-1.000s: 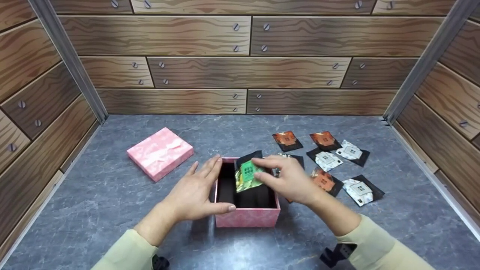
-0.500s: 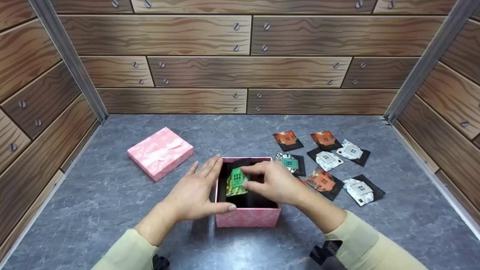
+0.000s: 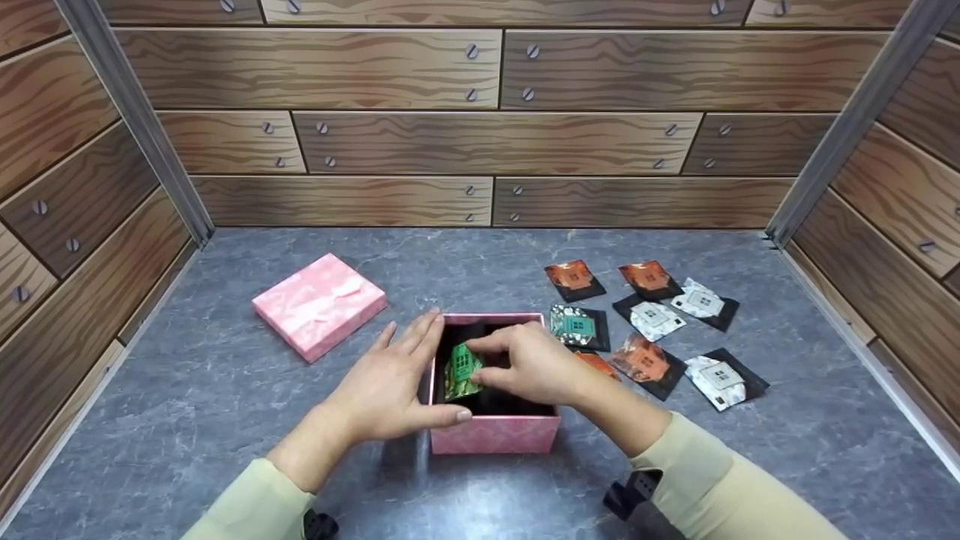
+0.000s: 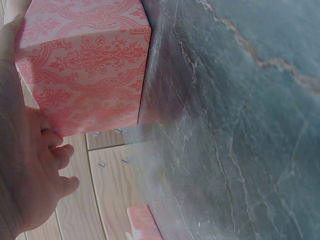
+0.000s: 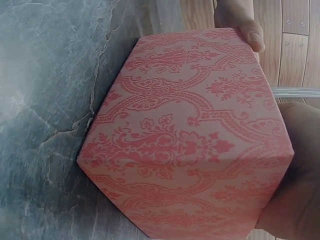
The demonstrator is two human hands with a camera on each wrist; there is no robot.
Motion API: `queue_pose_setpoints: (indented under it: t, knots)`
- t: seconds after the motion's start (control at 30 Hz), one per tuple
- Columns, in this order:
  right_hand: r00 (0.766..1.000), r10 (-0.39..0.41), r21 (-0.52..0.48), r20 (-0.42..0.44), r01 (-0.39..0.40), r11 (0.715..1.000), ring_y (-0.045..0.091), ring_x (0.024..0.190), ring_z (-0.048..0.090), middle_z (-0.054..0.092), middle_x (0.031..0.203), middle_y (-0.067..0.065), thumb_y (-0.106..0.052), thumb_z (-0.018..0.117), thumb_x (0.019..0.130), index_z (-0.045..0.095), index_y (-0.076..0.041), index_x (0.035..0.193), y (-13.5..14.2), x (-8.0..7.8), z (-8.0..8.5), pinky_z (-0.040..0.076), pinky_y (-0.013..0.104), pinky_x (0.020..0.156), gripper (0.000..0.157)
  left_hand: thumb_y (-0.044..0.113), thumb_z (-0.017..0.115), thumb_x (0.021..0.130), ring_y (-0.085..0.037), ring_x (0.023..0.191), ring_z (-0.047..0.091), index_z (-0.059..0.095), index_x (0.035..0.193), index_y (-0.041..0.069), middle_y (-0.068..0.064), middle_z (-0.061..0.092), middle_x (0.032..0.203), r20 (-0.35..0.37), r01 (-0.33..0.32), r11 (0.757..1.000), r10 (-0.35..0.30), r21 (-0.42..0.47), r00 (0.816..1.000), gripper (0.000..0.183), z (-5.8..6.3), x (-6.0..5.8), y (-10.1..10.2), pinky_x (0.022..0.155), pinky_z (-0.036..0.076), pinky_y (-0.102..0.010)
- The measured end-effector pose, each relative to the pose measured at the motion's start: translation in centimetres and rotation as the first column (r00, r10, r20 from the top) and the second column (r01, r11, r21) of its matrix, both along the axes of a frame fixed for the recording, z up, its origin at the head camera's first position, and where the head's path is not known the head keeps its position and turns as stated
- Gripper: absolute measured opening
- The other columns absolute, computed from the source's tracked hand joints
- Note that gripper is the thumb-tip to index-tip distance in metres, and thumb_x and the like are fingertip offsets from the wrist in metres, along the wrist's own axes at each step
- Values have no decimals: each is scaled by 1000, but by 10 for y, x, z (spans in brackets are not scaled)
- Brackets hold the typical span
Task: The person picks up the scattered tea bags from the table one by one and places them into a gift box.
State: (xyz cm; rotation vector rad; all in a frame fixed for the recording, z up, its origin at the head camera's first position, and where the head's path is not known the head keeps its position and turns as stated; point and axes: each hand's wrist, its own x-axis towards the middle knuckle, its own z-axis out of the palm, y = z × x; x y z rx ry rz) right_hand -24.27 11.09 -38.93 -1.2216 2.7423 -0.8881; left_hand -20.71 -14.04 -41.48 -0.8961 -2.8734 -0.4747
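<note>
In the head view a pink patterned box [image 3: 495, 436] with a black inside stands lidless in front of me. My right hand [image 3: 529, 367] reaches into it, pinching a small green sachet [image 3: 463, 371] between thumb and fingers at the box's left side. My left hand [image 3: 390, 386] rests along the left rim, fingers pointing away and thumb lying over the front left corner. The left wrist view has the left fingers [image 4: 62, 157] by the box wall [image 4: 95, 80]. In the right wrist view the box side [image 5: 190, 95] hides the sachet.
A pink lid [image 3: 321, 306] with a bow lies at the back left. Right of the box are several sachets: a teal one [image 3: 581, 326], orange ones such as this orange sachet [image 3: 649, 364], and white ones such as this white sachet [image 3: 724, 377]. Wood-print walls [image 3: 480, 142] enclose the grey marbled table [image 3: 187, 420].
My right hand has moved left and lower into the box with the green sachet, which now sits below the rim at the left side. The left hand has stayed put.
</note>
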Motion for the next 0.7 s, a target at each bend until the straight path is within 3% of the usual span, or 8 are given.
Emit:
queue_pose_setpoints:
  t: [0.37, 0.7]
  knots:
    - [999, 31, 153, -22, -27, 988, 27, 114, 73, 77, 123, 11, -26, 82, 94, 73, -4, 136, -6, -2, 2, 58, 47, 99, 48, 91, 51, 86, -25, 161, 20, 18, 168, 0, -13, 16, 176, 1, -8, 1000, 8, -3, 1000, 127, 0, 0, 0, 129, 17, -58]
    - [999, 34, 228, -39, -24, 973, 28, 114, 72, 76, 125, 10, -30, 83, 93, 74, -8, 136, -6, -1, 1, 57, 50, 98, 49, 92, 50, 86, -25, 161, 21, 19, 168, -1, -15, 17, 176, -4, -6, 1000, 6, -4, 1000, 128, 0, 0, 0, 129, 18, -58]
